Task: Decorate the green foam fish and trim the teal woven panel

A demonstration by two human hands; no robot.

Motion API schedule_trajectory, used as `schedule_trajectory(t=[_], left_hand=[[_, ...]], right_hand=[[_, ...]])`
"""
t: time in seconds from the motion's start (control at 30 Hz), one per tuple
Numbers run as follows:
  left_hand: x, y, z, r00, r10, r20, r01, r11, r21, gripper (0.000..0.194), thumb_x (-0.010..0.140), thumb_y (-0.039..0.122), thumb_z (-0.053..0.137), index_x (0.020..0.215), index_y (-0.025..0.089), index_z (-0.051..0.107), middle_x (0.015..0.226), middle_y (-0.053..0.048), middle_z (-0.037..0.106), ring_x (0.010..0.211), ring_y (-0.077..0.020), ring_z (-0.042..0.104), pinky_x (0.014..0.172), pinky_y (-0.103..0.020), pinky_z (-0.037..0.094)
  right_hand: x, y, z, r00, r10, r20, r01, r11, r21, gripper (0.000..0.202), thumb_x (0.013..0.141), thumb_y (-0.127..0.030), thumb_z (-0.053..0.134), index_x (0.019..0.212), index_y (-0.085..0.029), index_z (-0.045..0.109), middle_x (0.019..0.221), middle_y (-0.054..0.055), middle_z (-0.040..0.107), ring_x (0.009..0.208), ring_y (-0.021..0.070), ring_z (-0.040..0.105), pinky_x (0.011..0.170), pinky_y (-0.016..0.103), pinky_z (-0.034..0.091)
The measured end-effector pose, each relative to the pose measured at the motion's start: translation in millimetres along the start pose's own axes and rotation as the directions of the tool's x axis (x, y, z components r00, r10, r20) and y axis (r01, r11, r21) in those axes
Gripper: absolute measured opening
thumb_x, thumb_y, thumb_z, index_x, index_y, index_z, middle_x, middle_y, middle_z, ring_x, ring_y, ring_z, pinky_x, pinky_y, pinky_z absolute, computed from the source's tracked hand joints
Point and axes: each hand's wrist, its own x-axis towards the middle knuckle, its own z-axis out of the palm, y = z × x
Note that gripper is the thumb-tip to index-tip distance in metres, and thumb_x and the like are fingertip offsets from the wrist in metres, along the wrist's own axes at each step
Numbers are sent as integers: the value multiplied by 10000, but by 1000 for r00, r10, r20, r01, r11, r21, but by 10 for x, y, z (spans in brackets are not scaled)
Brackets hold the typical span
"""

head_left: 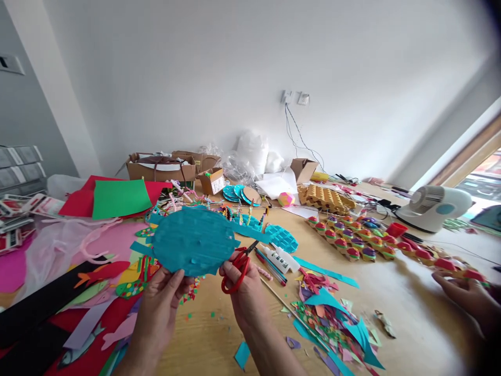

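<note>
A round, teal-painted disc (191, 243) is held up in front of me, with teal paper strips sticking out from its edges. My left hand (166, 292) pinches its lower left edge, thumb on the front. At its lower right edge, my right hand (245, 292) grips red-handled scissors (239, 277) and touches the disc's rim with thumb and finger. The scissor blades point up and right, away from the disc. Behind the disc lie a teal lattice piece (282, 237) and white glue bottles (282, 258), beside several pens (272, 269).
Paper scraps (332, 324) and a thin stick (295, 316) lie to the right. A co-worker's hand (465, 292) touches painted egg cartons (352, 237). Cut-out fish (104, 272) and coloured sheets (121, 198) cover the left. Cardboard boxes (160, 169) line the wall; a white fan (434, 209) stands at right.
</note>
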Motion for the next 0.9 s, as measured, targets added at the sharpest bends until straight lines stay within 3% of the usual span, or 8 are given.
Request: schedule_trajectory(t=[0.1, 0.17, 0.27, 0.37, 0.47, 0.6, 0.8, 0.9], left_hand=[[29, 32, -55, 993, -89, -84, 83, 994, -75, 295, 447, 139, 808, 678, 160, 625, 597, 35, 661, 505, -94, 607, 439, -131, 495], [33, 47, -77, 983, -138, -121, 126, 987, -102, 219, 525, 72, 753, 677, 160, 623, 582, 31, 655, 490, -91, 606, 410, -117, 485], [13, 50, -81, 966, -206, -159, 182, 971, -154, 159, 678, -9, 593, 665, 149, 610, 569, 8, 645, 479, -86, 603, 401, -111, 484], [-26, 33, -67, 947, -262, -184, 219, 950, -225, 250, 765, -45, 447, 674, 132, 598, 569, -17, 640, 477, -80, 601, 412, -114, 493], [-60, 19, -59, 939, -305, -157, 259, 930, -261, 285, 809, -39, 385, 692, 117, 593, 584, -37, 636, 469, -71, 590, 415, -116, 496], [-86, 19, -56, 933, -341, -116, 294, 907, -300, 302, 832, -28, 363, 700, 106, 600, 595, -56, 626, 489, -75, 592, 417, -116, 499], [-113, 15, -3, 906, -403, -132, 336, 872, -355, 317, 847, -9, 355, 675, 109, 594, 597, -36, 607, 501, -68, 589, 416, -110, 501], [-139, -14, 15, 904, -408, -129, 350, 878, -327, 263, 824, -7, 411, 687, 125, 593, 614, -20, 614, 506, -71, 595, 420, -114, 505]], right_hand=[[-40, -72, -78, 998, -34, 48, 45, 966, -254, 192, 739, -346, 577, 760, -169, 506, 639, -22, 520, 551, 93, 450, 498, 203, 331], [-62, -125, -154, 990, -94, 109, 135, 868, -478, 201, 785, -366, 502, 742, -169, 498, 631, -19, 503, 564, 103, 444, 505, 211, 324], [-77, -196, -249, 961, -165, 223, 277, 560, -781, 195, 783, -357, 488, 713, -177, 511, 592, -32, 468, 546, 105, 418, 502, 215, 289], [-65, -252, -290, 944, -161, 289, 322, 248, -914, 219, 760, -356, 521, 626, -183, 509, 528, -39, 444, 491, 97, 381, 487, 220, 247], [-52, -304, -300, 944, -156, 290, 306, 87, -948, 269, 755, -370, 533, 566, -186, 475, 503, -27, 457, 471, 101, 380, 477, 226, 233], [-109, -389, -304, 943, -159, 291, 300, 35, -953, 197, 770, -333, 514, 640, -191, 474, 540, -15, 503, 467, 109, 395, 467, 229, 235], [-260, -538, -225, 926, -70, 372, 378, 145, -914, 191, 833, -281, 425, 662, -199, 443, 518, -29, 488, 466, 106, 405, 470, 226, 255], [-268, -565, -175, 923, -75, 378, 385, 130, -914, 163, 828, -287, 430, 692, -199, 448, 547, -25, 495, 494, 112, 422, 485, 227, 263]])
